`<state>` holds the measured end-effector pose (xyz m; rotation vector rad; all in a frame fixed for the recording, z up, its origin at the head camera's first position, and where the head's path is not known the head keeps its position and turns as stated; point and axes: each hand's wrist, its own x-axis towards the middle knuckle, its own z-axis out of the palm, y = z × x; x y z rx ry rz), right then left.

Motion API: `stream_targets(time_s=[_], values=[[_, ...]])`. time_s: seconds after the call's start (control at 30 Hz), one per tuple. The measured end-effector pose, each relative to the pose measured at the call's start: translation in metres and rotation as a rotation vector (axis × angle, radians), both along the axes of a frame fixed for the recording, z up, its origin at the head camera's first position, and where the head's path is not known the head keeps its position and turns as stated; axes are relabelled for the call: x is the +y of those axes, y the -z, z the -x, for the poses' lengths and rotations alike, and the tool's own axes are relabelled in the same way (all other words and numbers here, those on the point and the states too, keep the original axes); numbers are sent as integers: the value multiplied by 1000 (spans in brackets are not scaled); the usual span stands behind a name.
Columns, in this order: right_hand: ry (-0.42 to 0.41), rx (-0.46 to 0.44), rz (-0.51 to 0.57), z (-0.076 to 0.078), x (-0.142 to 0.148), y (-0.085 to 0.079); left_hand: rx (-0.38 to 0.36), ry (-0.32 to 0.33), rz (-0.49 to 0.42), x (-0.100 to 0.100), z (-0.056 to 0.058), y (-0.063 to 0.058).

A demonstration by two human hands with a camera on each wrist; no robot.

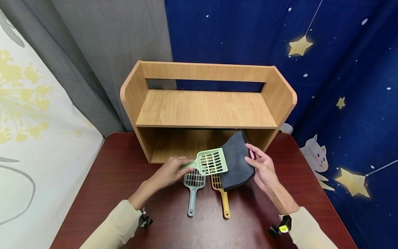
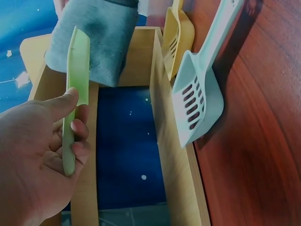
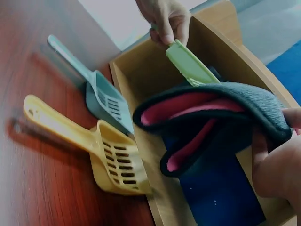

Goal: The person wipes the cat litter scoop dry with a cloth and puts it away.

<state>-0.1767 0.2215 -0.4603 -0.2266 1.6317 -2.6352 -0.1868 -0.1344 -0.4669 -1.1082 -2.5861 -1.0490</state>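
Note:
My left hand (image 1: 172,170) grips a green slotted litter scoop (image 1: 212,162) by its handle, in front of the shelf's lower opening. The scoop's head touches or overlaps a dark grey folded cloth (image 1: 237,160); I cannot tell which. The cloth is pinched at its right edge by my right hand (image 1: 264,169), and its pink lining (image 3: 202,106) shows in the right wrist view. Below them on the table lie a blue litter scoop (image 1: 193,188) and a yellow litter scoop (image 1: 222,197), handles toward me. The cloth hides part of the yellow scoop's head.
A two-tier wooden shelf (image 1: 206,109) stands at the back of the dark red table (image 1: 124,186). Grey and blue star-patterned curtains (image 1: 233,34) hang behind it. A white patterned cloth (image 1: 40,131) hangs at the left.

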Motion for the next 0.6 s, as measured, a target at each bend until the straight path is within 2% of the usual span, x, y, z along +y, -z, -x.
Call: stream_targets(time_s=[0.33,0.43,0.6], values=[[67,203,-250,-7,15,-8,23,-65,36,-10,9,-8],[74,238,-317,-13,14,-10,37,-83,46,-11,11,-11],[80,355,-387,-22,4,-5,45,-99,52,-9,14,-14]])
